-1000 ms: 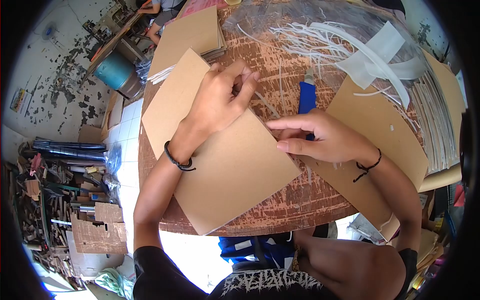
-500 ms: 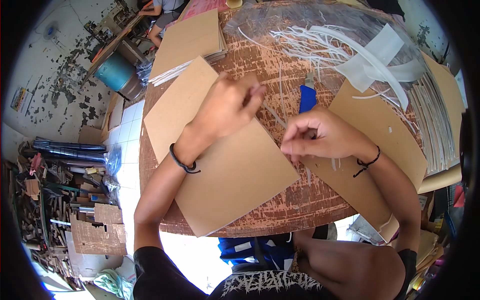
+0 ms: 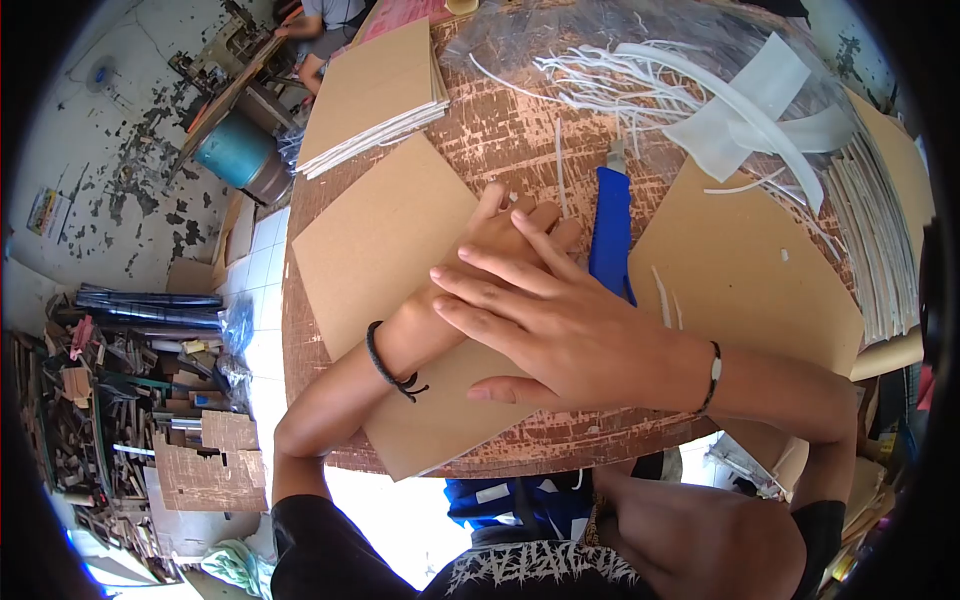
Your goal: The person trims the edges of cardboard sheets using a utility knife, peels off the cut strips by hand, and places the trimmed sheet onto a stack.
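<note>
A rectangular brown board (image 3: 375, 215) with a pale edge lies slanted on the table before me. My left hand (image 3: 500, 240) is over its right edge, palm down, its fingers partly stretched and partly hidden. Across it passes my right hand (image 3: 570, 325), flat and open with fingers spread and nothing held. Its fingertips overlap the back of my left hand; whether they press on it I cannot tell. Just right of the hands lies a blue utility knife (image 3: 611, 230), blade pointing away. A thin white strip (image 3: 560, 165) lies beyond my left fingers.
A stack of similar boards (image 3: 370, 85) stands at the back left. White trimmings (image 3: 620, 85) and curved white pieces (image 3: 740, 110) lie on clear plastic at the back right. Another brown board (image 3: 750, 260) lies right, beside stacked sheets (image 3: 870, 245). A person (image 3: 330, 25) sits far left.
My right hand has opened and swung left over my left hand. My left hand has uncurled somewhat and moved slightly right and nearer. The knife now shows almost whole.
</note>
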Motion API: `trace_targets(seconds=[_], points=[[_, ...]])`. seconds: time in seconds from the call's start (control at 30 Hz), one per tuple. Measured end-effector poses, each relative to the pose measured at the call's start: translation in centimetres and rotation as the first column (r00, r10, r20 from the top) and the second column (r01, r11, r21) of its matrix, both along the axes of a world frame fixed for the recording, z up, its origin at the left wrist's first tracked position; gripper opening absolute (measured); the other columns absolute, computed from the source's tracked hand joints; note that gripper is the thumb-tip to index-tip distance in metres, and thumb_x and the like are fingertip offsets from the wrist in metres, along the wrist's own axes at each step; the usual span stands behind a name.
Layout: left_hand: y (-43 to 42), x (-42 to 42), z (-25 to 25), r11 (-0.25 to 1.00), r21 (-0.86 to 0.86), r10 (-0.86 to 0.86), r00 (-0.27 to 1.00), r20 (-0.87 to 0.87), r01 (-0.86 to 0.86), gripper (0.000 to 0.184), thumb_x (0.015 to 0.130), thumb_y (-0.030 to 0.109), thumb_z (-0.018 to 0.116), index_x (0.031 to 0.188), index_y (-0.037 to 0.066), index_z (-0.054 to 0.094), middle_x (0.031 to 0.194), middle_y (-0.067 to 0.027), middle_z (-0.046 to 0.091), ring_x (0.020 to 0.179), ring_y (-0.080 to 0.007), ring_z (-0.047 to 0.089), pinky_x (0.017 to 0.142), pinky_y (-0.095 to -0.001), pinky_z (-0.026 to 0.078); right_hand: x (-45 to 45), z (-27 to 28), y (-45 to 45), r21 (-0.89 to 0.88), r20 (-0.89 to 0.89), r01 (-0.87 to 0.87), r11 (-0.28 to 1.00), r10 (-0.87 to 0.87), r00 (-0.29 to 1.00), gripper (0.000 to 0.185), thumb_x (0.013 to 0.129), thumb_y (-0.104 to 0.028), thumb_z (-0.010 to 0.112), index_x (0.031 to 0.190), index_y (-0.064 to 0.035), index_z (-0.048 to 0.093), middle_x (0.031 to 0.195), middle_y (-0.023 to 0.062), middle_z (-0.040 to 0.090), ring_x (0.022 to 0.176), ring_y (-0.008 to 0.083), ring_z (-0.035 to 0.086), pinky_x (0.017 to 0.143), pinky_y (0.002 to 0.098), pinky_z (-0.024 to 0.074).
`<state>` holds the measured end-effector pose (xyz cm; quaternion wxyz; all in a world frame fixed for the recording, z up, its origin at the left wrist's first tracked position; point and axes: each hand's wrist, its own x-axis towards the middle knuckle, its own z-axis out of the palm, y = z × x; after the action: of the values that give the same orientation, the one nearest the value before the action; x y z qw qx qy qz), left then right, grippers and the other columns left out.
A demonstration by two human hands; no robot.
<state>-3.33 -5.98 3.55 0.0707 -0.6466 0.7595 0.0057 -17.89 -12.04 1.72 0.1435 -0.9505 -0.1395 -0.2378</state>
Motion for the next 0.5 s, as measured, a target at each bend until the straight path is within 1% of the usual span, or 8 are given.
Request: trace_targets(seconds=[0.07, 0.13, 0.17, 0.2, 0.23, 0.3, 0.37, 0.5], points=[[0.2, 1.4, -1.5, 0.99, -0.141, -0.011, 1.0, -0.01, 0.009, 0.032, 0.101, 0.033, 0.054, 0.125, 0.012, 0.06, 0.119, -0.0101, 0.06, 0.128, -0.0266, 0.052, 0.108, -0.0588, 0.033, 1.2, -1.0, -0.7, 0.001, 0.034, -0.039, 0.999, 0.039, 0.999, 0.064, 0.101, -0.055, 0.054, 0.145, -0.0077, 0.054, 0.154, 0.0108, 0.048, 0.146, 0.0283, 0.041, 0.126, 0.0615, 0.0125], [1.2, 4.6, -5.1, 0.883, -0.442, -0.15, 0.987, 0.056, 0.16, 0.034, 0.099, 0.033, 0.056, 0.126, 0.012, 0.06, 0.121, -0.0114, 0.06, 0.13, -0.0262, 0.052, 0.108, -0.0602, 0.033, 2.2, -1.9, -2.5, 0.02, 0.206, -0.049, 0.999, 0.044, 0.978, 0.04, 0.098, -0.037, 0.064, 0.125, -0.0073, 0.066, 0.141, 0.01, 0.059, 0.137, 0.0285, 0.05, 0.12, 0.0579, 0.0279], [0.3, 3.8, -2.9, 0.848, -0.487, -0.194, 0.978, 0.081, 0.209, 0.036, 0.095, 0.037, 0.059, 0.118, 0.011, 0.065, 0.112, -0.0097, 0.063, 0.113, -0.0253, 0.058, 0.099, -0.0552, 0.039, 2.6, -2.1, -3.7, 0.022, 0.262, -0.031, 0.999, 0.025, 0.965, 0.033, 0.095, -0.031, 0.066, 0.118, -0.0075, 0.068, 0.136, 0.01, 0.063, 0.134, 0.0276, 0.053, 0.116, 0.0562, 0.0323], [-0.2, 4.3, -2.5, 0.875, -0.456, -0.19, 0.982, -0.013, 0.163, 0.034, 0.093, 0.033, 0.062, 0.117, 0.009, 0.065, 0.111, -0.0105, 0.064, 0.112, -0.0267, 0.058, 0.099, -0.0529, 0.04, 2.8, -1.9, -4.4, 0.026, 0.316, -0.012, 1.0, 0.003, 0.949, 0.026, 0.093, -0.025, 0.069, 0.112, -0.0076, 0.07, 0.13, 0.01, 0.066, 0.13, 0.0267, 0.055, 0.113, 0.0544, 0.0368], [-0.4, 5.1, -2.1, 0.901, -0.417, -0.181, 0.977, -0.11, 0.12, 0.032, 0.092, 0.03, 0.064, 0.116, 0.008, 0.065, 0.111, -0.0114, 0.064, 0.111, -0.0281, 0.059, 0.099, -0.0506, 0.041, 2.6, -1.7, -4.6, 0.134, 0.396, 0.046, 0.99, -0.096, 0.913, 0.009, 0.09, -0.016, 0.07, 0.094, -0.0081, 0.067, 0.109, 0.0087, 0.071, 0.111, 0.027, 0.063, 0.098, 0.0475, 0.0443], [-0.8, 6.2, -1.2, 0.929, -0.367, -0.134, 0.97, -0.203, 0.052, 0.023, 0.089, 0.018, 0.069, 0.107, 0.004, 0.067, 0.104, -0.0133, 0.063, 0.104, -0.0308, 0.059, 0.096, -0.0421, 0.043, 1.7, -1.8, -5.0, 0.254, 0.233, 0.168, 0.953, -0.229, 0.945, 0.007, 0.091, -0.014, 0.068, 0.093, -0.0075, 0.065, 0.1, 0.01, 0.07, 0.1, 0.0288, 0.064, 0.093, 0.0454, 0.0446], [-1.1, 7.4, -1.4, 0.934, -0.356, -0.147, 0.948, -0.281, 0.04, 0.019, 0.09, 0.018, 0.068, 0.102, 0.003, 0.068, 0.099, -0.0129, 0.063, 0.101, -0.0303, 0.059, 0.094, -0.0427, 0.043, 1.8, -2.3, -5.2, 0.35, 0.244, 0.22, 0.911, -0.316, 0.917, 0.005, 0.092, -0.011, 0.065, 0.091, -0.0057, 0.064, 0.085, 0.0115, 0.068, 0.086, 0.031, 0.065, 0.086, 0.0428, 0.0444], [-1.2, 7.8, -2.6, 0.913, -0.4, -0.201, 0.94, -0.274, 0.078, 0.011, 0.09, 0.013, 0.066, 0.095, 0.004, 0.068, 0.091, -0.0123, 0.059, 0.093, -0.0307, 0.058, 0.088, -0.0443, 0.041, 1.7, -2.0, -5.9, 0.512, 0.079, 0.229, 0.828, -0.311, 0.947, 0.003, 0.092, -0.004, 0.06, 0.092, -0.0026, 0.062, 0.084, 0.0126, 0.068, 0.083, 0.0326, 0.066, 0.08, 0.0442, 0.0479]])
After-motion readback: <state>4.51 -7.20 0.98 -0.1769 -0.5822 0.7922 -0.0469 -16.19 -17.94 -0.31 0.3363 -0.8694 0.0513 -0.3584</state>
